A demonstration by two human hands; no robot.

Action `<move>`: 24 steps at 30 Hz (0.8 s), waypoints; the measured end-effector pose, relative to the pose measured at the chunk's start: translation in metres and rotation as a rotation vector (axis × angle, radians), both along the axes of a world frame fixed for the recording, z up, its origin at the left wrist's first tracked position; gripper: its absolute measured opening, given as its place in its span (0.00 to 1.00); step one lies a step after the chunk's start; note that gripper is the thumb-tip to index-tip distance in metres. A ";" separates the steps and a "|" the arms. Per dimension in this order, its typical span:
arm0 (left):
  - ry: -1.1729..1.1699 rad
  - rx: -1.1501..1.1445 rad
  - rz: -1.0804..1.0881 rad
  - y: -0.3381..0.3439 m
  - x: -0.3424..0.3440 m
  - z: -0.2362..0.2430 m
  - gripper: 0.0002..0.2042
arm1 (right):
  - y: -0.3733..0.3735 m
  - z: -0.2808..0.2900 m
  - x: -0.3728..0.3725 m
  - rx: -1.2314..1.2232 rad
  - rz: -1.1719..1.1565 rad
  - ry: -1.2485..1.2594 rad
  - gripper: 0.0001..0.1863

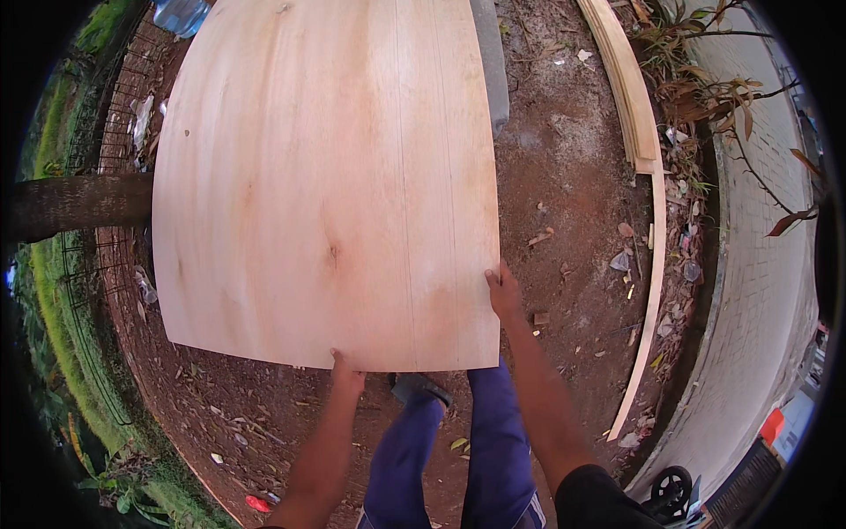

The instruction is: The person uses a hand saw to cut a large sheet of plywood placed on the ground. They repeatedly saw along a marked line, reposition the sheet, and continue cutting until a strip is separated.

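A large pale plywood sheet [300, 185] fills the middle of the view, with two thin dark lines running lengthwise near its right side. My left hand [347, 374] grips its near edge, thumb on the top face and the other fingers hidden beneath. On the right edge, close to the near corner, my right hand [504, 293] is closed round the board, its thumb on top and fingertips mostly out of sight. Whatever supports the sheet underneath is hidden.
Long wooden strips [630, 97] lie on the dirt ground [564, 212] at the right, before a pale wall [758, 220]. A tree trunk [84, 204] stands against the left side. A grey slab [490, 62] shows beside the sheet's far right edge; a clear blue bottle [181, 16] sits far left.
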State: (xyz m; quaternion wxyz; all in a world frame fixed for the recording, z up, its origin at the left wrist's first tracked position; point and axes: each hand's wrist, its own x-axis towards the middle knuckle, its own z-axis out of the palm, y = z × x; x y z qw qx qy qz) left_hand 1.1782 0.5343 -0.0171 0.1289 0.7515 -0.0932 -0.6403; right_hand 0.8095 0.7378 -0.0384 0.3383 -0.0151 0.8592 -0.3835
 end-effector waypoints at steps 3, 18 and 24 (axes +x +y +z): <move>-0.007 0.167 -0.053 -0.004 -0.001 0.009 0.36 | -0.003 -0.004 -0.013 -0.053 -0.002 -0.045 0.28; -0.403 0.501 -1.674 0.177 0.053 0.298 0.32 | 0.007 0.029 -0.003 0.358 0.117 -0.228 0.36; -0.244 0.387 -1.837 0.134 -0.063 0.378 0.28 | 0.007 0.061 -0.008 0.248 0.046 -0.305 0.36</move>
